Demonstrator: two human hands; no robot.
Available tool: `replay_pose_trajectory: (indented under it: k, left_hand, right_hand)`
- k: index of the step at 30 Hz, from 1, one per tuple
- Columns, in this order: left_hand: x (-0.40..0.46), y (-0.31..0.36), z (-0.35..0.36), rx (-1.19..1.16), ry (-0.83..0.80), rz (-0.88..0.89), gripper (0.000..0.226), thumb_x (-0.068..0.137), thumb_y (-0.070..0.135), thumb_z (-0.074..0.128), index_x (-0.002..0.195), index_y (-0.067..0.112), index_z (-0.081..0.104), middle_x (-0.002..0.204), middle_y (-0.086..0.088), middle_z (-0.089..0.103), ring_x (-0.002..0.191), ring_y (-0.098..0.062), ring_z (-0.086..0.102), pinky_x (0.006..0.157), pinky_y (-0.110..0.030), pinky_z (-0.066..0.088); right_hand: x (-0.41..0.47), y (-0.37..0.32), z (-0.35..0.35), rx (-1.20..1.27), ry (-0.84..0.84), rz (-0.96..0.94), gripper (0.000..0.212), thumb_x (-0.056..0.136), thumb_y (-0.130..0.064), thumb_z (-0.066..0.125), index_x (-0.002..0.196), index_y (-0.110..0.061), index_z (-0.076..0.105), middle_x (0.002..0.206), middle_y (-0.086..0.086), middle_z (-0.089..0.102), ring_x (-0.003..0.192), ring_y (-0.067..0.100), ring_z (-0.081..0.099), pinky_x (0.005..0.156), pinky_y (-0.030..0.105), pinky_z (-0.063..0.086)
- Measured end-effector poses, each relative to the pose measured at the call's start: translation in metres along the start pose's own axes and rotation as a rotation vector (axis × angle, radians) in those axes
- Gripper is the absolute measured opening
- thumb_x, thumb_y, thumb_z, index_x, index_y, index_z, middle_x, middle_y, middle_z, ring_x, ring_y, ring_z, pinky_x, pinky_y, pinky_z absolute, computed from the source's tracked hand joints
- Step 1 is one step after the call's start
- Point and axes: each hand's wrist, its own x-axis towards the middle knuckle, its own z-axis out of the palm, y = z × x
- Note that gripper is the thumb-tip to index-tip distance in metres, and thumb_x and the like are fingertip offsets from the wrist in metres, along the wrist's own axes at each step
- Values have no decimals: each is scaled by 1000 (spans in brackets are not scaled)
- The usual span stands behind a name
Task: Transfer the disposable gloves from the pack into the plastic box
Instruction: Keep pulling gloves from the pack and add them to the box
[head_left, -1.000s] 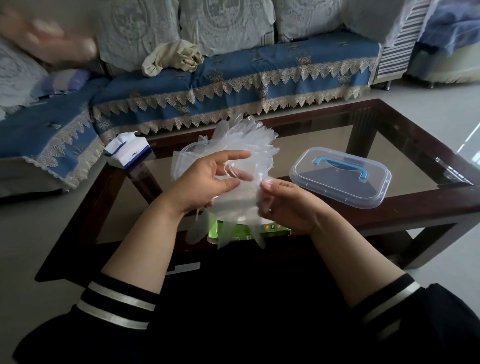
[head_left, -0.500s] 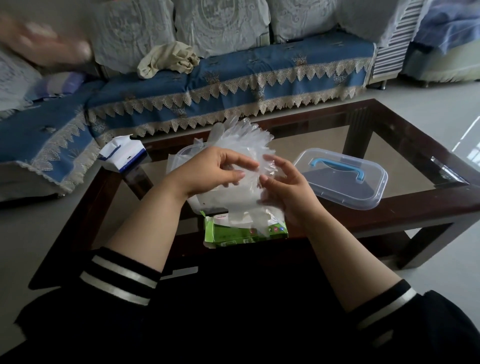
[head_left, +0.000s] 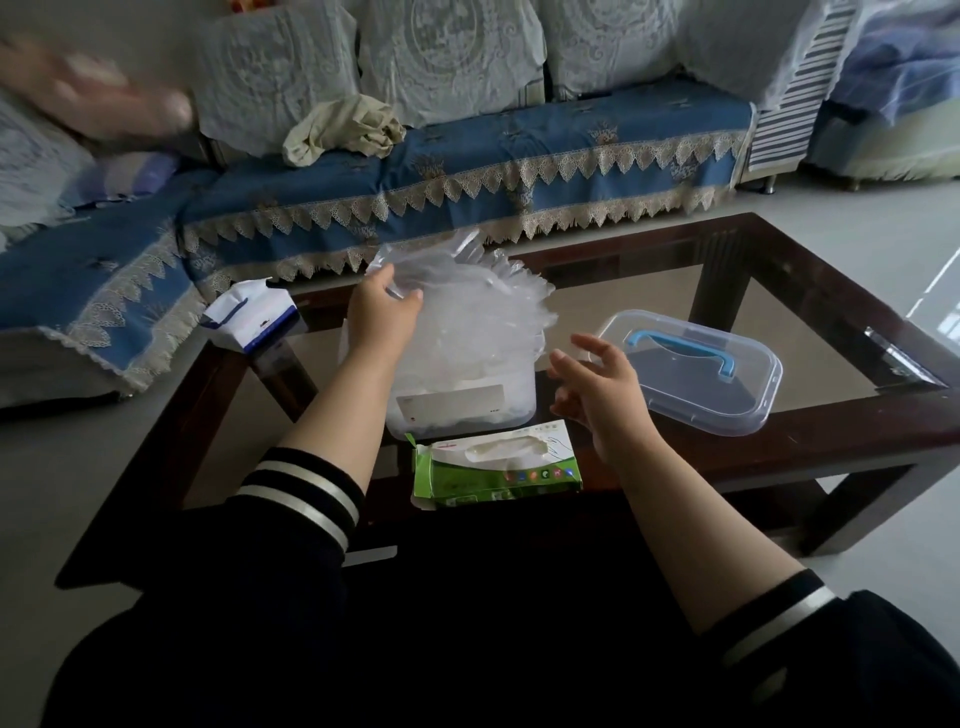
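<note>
On a glass-topped coffee table (head_left: 810, 312) before a blue sofa, the plastic box (head_left: 467, 402) holds a crinkled, translucent heap of disposable gloves (head_left: 483, 317) (rising well above its rim). The left hand (head_left: 382, 312) pinches the heap's top while the right hand (head_left: 597, 387) hovers beside the box, fingers spread, above the green pack (head_left: 493, 475).

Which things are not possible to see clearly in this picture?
Head view only:
- Box inside: hidden by the heap of gloves.
- Left hand fingertips: hidden in the gloves.
- Pack contents: not visible through its slot.
- Pink shape, top left: blurred.
</note>
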Motion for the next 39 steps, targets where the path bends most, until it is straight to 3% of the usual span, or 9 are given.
replay_pose_trajectory:
  k: [7, 10, 14, 17, 19, 22, 26, 30, 39]
  left_hand:
    - [-12, -22, 9, 478, 7, -87, 67, 90, 43, 60, 146, 13, 39, 147, -14, 44, 135, -35, 36, 107, -47, 38]
    - [-16, -22, 5, 515, -82, -152, 68, 90, 50, 58, 149, 23, 37, 160, -20, 13, 147, -39, 10, 118, -50, 18]
    - [-29, -18, -8, 363, -65, -229, 62, 90, 58, 56, 145, 36, 41, 161, -17, -13, 147, -42, -8, 119, -51, 4]
    - [-54, -24, -10, 174, 303, 136, 35, 94, 40, 59, 125, 24, 64, 158, -20, 18, 145, -37, 19, 119, -33, 19]
    - [-81, -31, -11, 42, 431, 530, 18, 95, 20, 59, 102, 7, 68, 122, -18, 58, 110, -18, 55, 95, -14, 41]
    - [-113, -47, -9, 118, -24, 689, 12, 93, 19, 63, 98, 11, 70, 88, -1, 70, 72, -8, 60, 64, -24, 52]
    - [-119, -64, 3, 527, -574, 389, 50, 90, 35, 66, 136, 26, 52, 135, 4, 58, 123, -19, 53, 97, -34, 43]
    - [-113, -74, 12, 687, -610, 370, 69, 87, 44, 67, 147, 26, 36, 152, 6, 40, 138, -19, 36, 109, -37, 30]
    - [-105, -85, 14, 535, -684, 207, 58, 75, 39, 80, 128, 31, 57, 131, 4, 54, 125, -22, 48, 100, -43, 43]
  right_hand:
    - [4, 17, 8, -372, -153, -85, 10, 88, -17, 67, 93, -10, 61, 71, 5, 68, 55, 16, 53, 59, 32, 49]
    - [8, 31, 11, -652, -186, -175, 11, 84, -25, 71, 83, -17, 64, 71, -3, 66, 59, 7, 53, 62, 27, 46]
    - [12, 45, 12, -1110, -346, -310, 19, 82, -43, 71, 94, -29, 68, 105, -7, 57, 102, 12, 48, 89, 30, 42]
    - [11, 47, 18, -1363, -447, -352, 26, 84, -52, 63, 103, -34, 69, 124, -5, 49, 120, 17, 38, 100, 34, 33]
    - [12, 49, 24, -1522, -531, -363, 32, 91, -53, 53, 115, -36, 66, 134, -5, 44, 126, 19, 34, 103, 37, 30]
    - [11, 56, 32, -1680, -603, -370, 36, 98, -49, 38, 129, -40, 56, 141, -4, 39, 127, 24, 34, 103, 41, 32]
    - [7, 62, 39, -1653, -553, -271, 37, 100, -42, 38, 126, -26, 59, 139, -1, 41, 124, 27, 34, 101, 42, 31]
    - [9, 64, 45, -1480, -427, -192, 27, 94, -36, 54, 113, -23, 70, 128, -1, 48, 118, 25, 38, 97, 36, 36]
    - [0, 55, 40, -974, -144, -360, 6, 88, -8, 64, 87, -5, 69, 94, 2, 57, 88, 19, 56, 85, 33, 46]
